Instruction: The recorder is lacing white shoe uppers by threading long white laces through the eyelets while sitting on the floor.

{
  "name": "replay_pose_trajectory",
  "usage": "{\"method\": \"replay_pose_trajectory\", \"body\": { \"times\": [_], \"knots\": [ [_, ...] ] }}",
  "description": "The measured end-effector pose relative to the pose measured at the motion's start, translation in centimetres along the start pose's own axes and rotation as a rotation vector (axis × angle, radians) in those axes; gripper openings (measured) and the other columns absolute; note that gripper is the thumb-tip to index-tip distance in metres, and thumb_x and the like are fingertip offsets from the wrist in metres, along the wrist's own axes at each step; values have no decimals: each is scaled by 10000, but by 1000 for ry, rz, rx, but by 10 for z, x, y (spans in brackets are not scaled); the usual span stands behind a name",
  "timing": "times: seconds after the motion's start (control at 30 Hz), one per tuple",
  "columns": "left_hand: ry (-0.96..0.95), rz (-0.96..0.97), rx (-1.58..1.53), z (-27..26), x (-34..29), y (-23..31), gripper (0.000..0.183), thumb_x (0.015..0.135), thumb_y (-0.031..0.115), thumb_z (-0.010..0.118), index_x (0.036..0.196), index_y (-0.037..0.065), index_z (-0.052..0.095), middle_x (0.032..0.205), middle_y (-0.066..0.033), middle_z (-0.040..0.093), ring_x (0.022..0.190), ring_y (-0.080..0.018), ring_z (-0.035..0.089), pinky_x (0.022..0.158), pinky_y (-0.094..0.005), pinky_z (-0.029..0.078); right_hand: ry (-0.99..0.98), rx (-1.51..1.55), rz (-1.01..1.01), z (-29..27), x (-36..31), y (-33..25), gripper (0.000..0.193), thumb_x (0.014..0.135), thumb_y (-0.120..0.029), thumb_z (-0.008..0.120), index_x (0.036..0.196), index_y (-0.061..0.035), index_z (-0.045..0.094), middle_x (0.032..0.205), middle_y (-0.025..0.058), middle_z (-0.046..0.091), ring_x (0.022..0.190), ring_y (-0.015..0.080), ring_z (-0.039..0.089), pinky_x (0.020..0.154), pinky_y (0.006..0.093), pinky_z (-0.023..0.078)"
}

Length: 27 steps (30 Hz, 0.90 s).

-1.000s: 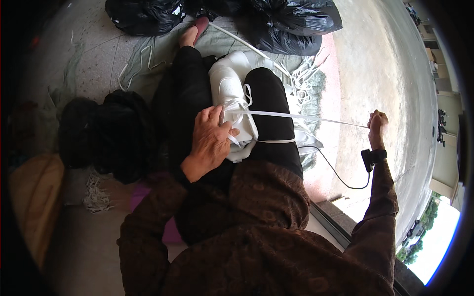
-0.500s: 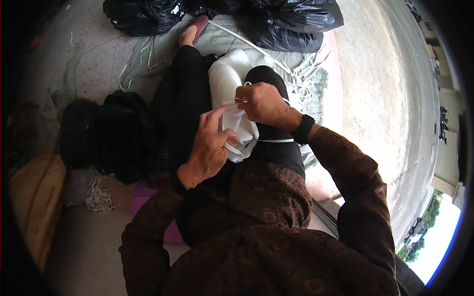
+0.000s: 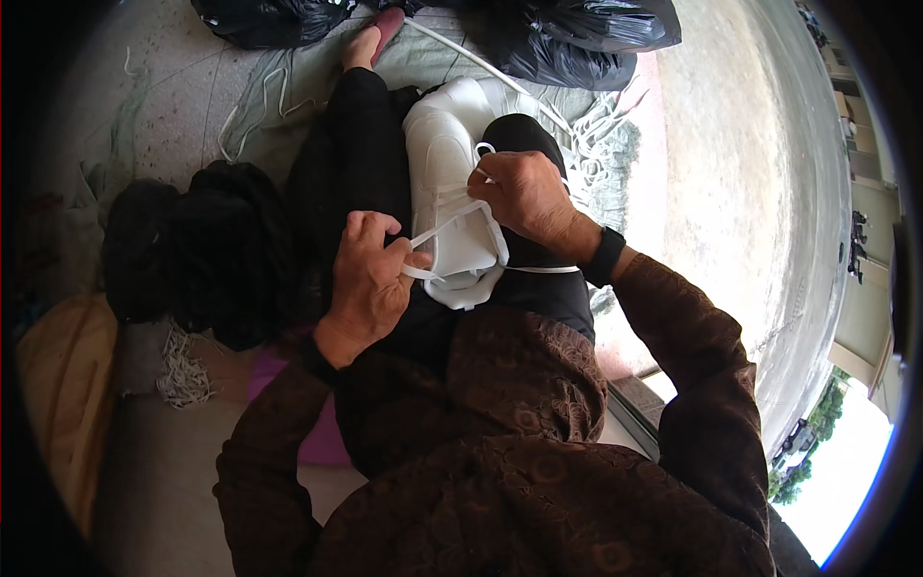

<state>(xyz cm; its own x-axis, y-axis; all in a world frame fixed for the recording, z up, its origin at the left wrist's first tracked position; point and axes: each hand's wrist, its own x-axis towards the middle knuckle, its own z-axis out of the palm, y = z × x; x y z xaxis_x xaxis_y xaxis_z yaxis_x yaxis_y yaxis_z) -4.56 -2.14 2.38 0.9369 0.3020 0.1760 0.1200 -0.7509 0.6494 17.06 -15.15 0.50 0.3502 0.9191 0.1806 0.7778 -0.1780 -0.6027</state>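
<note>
A white shoe (image 3: 437, 144) lies in my lap between my thighs, its toe pointing away and its opening toward me. Beyond it, partly hidden, is another white shoe (image 3: 500, 101). My left hand (image 3: 370, 279) is left of the opening, its fingers closed on a flat white shoelace (image 3: 436, 234) that runs taut to the eyelets. At the right edge of the lacing, my right hand (image 3: 527, 195) is pinched on lace near the upper eyelets, and a small white loop stands out above its fingers. What exactly lies between the right fingertips is mostly hidden.
Black plastic bags (image 3: 577, 43) sit past my feet. A tangle of white laces (image 3: 598, 144) lies right of my knee, and a loose bundle (image 3: 185, 370) at left. Dark cloth (image 3: 216, 250) and a wooden board (image 3: 67, 385) are on my left. A pale pole (image 3: 471, 67) crosses beyond the shoes.
My left hand has moved left and away from the shoe, drawing the shoelace out taut. The right hand has shifted slightly right, uncovering more of the shoe's opening.
</note>
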Motion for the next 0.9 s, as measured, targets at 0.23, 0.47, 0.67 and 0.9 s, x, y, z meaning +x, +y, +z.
{"method": "replay_pose_trajectory", "body": {
  "times": [0.23, 0.47, 0.67, 0.9],
  "knots": [
    [-22, 84, 144, -20, -2, -25, 283, 833, 201, 684, 632, 35, 572, 687, -79, 500, 746, -267, 472, 684, -397, 405, -598, 851, 880, -19, 19, 2, 289, 903, -214, 626, 836, 64, 667, 530, -66, 308, 449, 37, 269, 413, 255, 204],
    [-5, 127, 139, -19, 4, -30, 293, 802, 158, 721, 606, 53, 532, 581, -79, 491, 619, -264, 466, 583, -384, 385, -401, 585, 558, -11, 20, -4, 233, 862, -166, 677, 780, 53, 682, 507, 33, 494, 449, 139, 469, 480, 311, 429],
    [-61, 98, 60, -18, -6, -30, 268, 797, 98, 672, 620, 29, 483, 602, -120, 476, 624, -314, 451, 574, -414, 374, -184, -314, -582, -6, 8, 20, 139, 730, -123, 608, 823, -27, 571, 726, 71, 516, 659, 222, 622, 586, 333, 525],
    [-33, 102, 43, -16, -5, -34, 262, 792, 80, 667, 616, 29, 481, 596, -128, 475, 608, -322, 450, 571, -417, 375, -73, -123, -374, 3, -9, 19, 109, 745, -84, 665, 829, -22, 634, 689, 88, 575, 601, 242, 616, 558, 338, 524]
  ]
}}
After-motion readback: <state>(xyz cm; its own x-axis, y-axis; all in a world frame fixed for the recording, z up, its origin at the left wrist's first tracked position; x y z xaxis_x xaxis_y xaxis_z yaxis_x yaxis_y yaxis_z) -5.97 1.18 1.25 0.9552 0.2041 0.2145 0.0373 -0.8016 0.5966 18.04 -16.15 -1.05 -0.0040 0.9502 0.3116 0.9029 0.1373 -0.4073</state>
